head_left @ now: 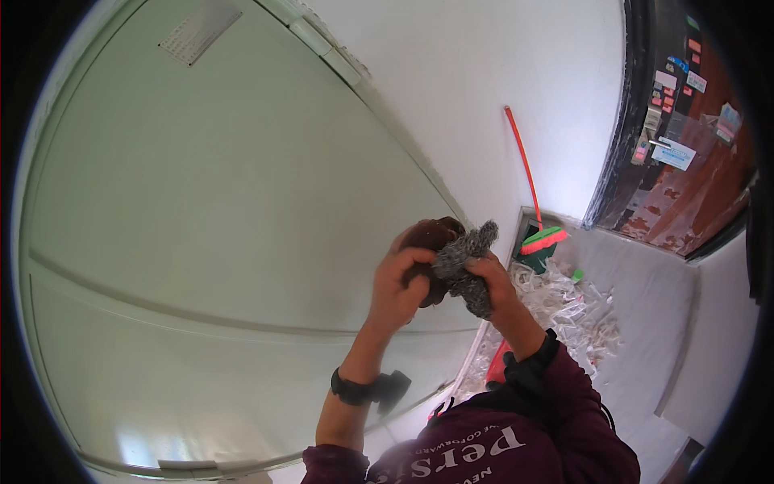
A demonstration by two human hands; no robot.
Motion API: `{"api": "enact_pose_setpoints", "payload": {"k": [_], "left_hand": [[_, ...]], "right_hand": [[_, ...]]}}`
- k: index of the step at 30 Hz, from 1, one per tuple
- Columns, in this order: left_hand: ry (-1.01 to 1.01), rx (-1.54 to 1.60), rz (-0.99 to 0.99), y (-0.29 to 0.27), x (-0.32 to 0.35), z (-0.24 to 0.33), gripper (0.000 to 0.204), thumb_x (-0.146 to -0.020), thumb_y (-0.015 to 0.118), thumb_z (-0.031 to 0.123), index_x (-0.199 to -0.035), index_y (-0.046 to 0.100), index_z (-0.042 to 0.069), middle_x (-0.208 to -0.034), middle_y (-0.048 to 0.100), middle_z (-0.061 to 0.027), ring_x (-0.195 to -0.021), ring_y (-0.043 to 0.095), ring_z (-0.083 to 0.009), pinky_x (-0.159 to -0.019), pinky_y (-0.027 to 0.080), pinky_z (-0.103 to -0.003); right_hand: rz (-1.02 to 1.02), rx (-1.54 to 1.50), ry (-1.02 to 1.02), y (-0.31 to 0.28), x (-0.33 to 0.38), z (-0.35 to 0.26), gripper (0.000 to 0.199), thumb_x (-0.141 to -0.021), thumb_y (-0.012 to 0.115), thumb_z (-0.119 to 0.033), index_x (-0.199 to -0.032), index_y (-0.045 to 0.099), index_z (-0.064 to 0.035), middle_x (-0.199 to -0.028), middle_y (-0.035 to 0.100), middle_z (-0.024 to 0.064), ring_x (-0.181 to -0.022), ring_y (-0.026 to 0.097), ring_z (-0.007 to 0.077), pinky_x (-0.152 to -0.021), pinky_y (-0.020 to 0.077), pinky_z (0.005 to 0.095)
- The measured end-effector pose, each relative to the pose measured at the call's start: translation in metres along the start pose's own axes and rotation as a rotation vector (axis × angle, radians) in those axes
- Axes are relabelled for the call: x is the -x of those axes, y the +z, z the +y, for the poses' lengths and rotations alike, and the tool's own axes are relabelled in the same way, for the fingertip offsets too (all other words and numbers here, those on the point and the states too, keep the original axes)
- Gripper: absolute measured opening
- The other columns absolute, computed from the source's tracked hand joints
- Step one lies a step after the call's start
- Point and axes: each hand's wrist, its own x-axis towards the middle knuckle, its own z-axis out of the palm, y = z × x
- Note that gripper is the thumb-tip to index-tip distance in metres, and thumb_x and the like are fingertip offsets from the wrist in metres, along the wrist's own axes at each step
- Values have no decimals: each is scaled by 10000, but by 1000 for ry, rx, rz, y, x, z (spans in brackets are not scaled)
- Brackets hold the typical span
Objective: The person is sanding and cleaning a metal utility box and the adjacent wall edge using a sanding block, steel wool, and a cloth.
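Note:
Both hands are close together in front of a pale green metal door. My left hand has its fingers curled around a dark brown, rounded lump whose kind I cannot make out. In my right hand is a grey tangle of steel wool, gripped between thumb and fingers. The steel wool touches the brown lump and partly covers it. Each wrist wears a black strap, and neither hand touches the door surface.
A broom with a red handle leans on the white wall. Beside it stands a dark green dustpan. Crumpled clear plastic covers the floor to my right. Farther right is a brown door with stickers.

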Motion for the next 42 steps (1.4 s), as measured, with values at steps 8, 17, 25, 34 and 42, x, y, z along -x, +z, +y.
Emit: {"api": "enact_pose_setpoints", "payload": {"k": [8,17,25,34,42], "left_hand": [[-105,-53,-47,-6,20,31,318,-779,461,-15,-1038,637,43,-1194,544,-150,-1104,544,-275,-918,426,-313],[-181,-33,96,-31,38,23,248,-910,481,36,-1087,655,35,-886,564,9,-789,477,-68,-782,389,-206],[-274,134,297,-33,41,15,319,-867,410,-11,-1073,652,15,-895,621,-16,-816,529,-73,-790,422,-217],[-311,253,144,-52,51,7,344,-753,335,-71,-906,635,-4,-905,627,-41,-881,555,-98,-829,437,-250],[-365,170,86,-50,68,-16,265,-707,333,-77,-779,570,17,-829,580,-6,-813,489,-77,-810,375,-213]], "right_hand": [[-12,-488,80,-7,-3,9,449,-890,456,-203,-1277,430,21,-1198,557,164,-1064,579,250,-840,507,355],[-41,11,156,-30,-2,5,567,-831,502,-286,-1300,430,24,-1202,564,181,-1091,571,287,-930,474,367],[-241,291,-147,4,22,7,832,-681,637,-366,-1372,362,8,-1498,209,183,-1392,203,306,-1087,222,462],[-165,-64,8,-8,12,13,343,-822,518,-141,-1124,553,18,-1021,621,130,-922,619,232,-843,489,335],[-236,-468,-147,-8,14,-26,394,-854,543,-319,-1104,518,-16,-1075,579,152,-1005,577,269,-875,489,379]]}}
